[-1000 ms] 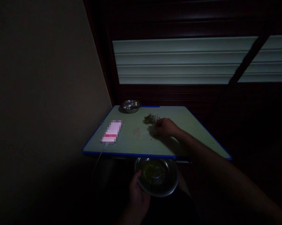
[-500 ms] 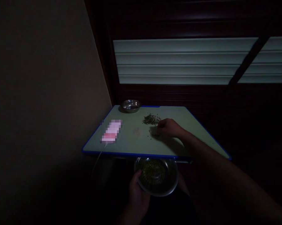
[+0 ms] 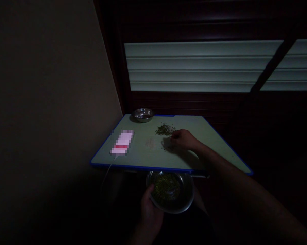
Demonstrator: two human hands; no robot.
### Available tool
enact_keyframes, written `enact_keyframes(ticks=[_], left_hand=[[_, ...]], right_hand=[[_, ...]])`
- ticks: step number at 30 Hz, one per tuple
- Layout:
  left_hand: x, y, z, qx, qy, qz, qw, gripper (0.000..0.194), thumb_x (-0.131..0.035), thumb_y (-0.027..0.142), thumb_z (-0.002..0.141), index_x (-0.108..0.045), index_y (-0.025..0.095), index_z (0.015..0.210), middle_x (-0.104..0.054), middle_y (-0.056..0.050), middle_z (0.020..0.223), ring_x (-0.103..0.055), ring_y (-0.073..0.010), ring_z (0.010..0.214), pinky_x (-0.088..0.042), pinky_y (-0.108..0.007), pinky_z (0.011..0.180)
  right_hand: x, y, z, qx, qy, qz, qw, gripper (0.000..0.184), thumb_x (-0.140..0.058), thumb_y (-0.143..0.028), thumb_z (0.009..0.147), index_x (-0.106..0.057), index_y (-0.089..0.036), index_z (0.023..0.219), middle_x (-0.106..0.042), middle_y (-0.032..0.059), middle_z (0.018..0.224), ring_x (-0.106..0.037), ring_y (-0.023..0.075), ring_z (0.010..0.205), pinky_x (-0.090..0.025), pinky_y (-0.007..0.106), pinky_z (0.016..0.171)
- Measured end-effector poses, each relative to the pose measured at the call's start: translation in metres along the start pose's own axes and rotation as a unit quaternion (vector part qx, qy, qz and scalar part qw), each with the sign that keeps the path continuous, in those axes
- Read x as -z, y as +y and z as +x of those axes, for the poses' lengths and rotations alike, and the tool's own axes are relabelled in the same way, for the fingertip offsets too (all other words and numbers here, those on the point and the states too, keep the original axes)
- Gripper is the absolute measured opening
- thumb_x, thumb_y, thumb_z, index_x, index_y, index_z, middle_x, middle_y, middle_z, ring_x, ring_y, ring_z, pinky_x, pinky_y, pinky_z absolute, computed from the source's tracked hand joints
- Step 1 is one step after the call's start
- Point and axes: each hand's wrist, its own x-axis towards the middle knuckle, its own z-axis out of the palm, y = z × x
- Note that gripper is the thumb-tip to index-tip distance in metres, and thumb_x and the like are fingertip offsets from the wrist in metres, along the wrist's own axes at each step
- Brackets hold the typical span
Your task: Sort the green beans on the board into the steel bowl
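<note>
My left hand (image 3: pixel 150 208) grips the left rim of a metal bowl (image 3: pixel 185 200), its thumb over the edge. Inside the bowl lie many small green bits (image 3: pixel 166 187), perhaps seeds or beans; the dim light hides their kind. My right hand (image 3: pixel 182 139) is above the tabletop with its fingertips pinched together, just at the right of a loose pile of small green-brown grains (image 3: pixel 165 129). Whatever sits between those fingertips is too small and dark to make out. A few dark grains lie in the shadow under this hand.
The pale green table (image 3: pixel 133 160) has a blue edge. A second metal bowl (image 3: pixel 143 115) stands at its back left. A lit phone (image 3: pixel 122 143), blurred out, lies at the left with a cable (image 3: pixel 106 177) hanging down. Pale bits (image 3: pixel 150 143) lie mid-table. A wall rises at left.
My right hand has shifted very slightly over the table beside the pile, still pinched. More loose grains show under it. My left hand and the bowl stay in place.
</note>
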Motion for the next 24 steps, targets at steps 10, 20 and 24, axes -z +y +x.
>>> enact_keyframes(ticks=[10, 20, 24], left_hand=[[0.001, 0.0, 0.003, 0.004, 0.002, 0.005, 1.0, 0.02, -0.057, 0.022, 0.083, -0.075, 0.016, 0.091, -0.079, -0.009, 0.091, -0.073, -0.0236, 0.087, -0.055, -0.037, 0.083], [0.003, -0.001, 0.003, -0.014, -0.003, 0.02, 1.0, 0.02, -0.06, 0.023, 0.08, -0.075, 0.018, 0.093, -0.079, -0.008, 0.093, -0.073, -0.0238, 0.086, -0.056, -0.038, 0.079], [0.001, 0.001, 0.002, -0.013, 0.015, 0.031, 0.999, 0.019, -0.06, 0.023, 0.081, -0.075, 0.017, 0.092, -0.079, -0.009, 0.09, -0.072, -0.0235, 0.084, -0.056, -0.037, 0.079]], right_hand=[[-0.014, 0.01, 0.003, 0.026, -0.042, 0.139, 0.989, 0.014, -0.063, -0.029, 0.071, -0.062, -0.016, 0.065, -0.061, 0.0016, 0.062, -0.052, 0.0128, 0.058, -0.038, 0.025, 0.057], [-0.025, 0.018, -0.006, -0.006, 0.021, 0.246, 0.969, 0.022, -0.065, -0.036, 0.069, -0.063, -0.014, 0.067, -0.06, 0.0019, 0.062, -0.05, 0.012, 0.057, -0.038, 0.025, 0.054], [-0.034, 0.021, -0.009, 0.019, 0.058, 0.206, 0.977, 0.022, -0.064, -0.035, 0.072, -0.067, -0.014, 0.068, -0.062, 0.0023, 0.062, -0.052, 0.0131, 0.058, -0.038, 0.026, 0.055]])
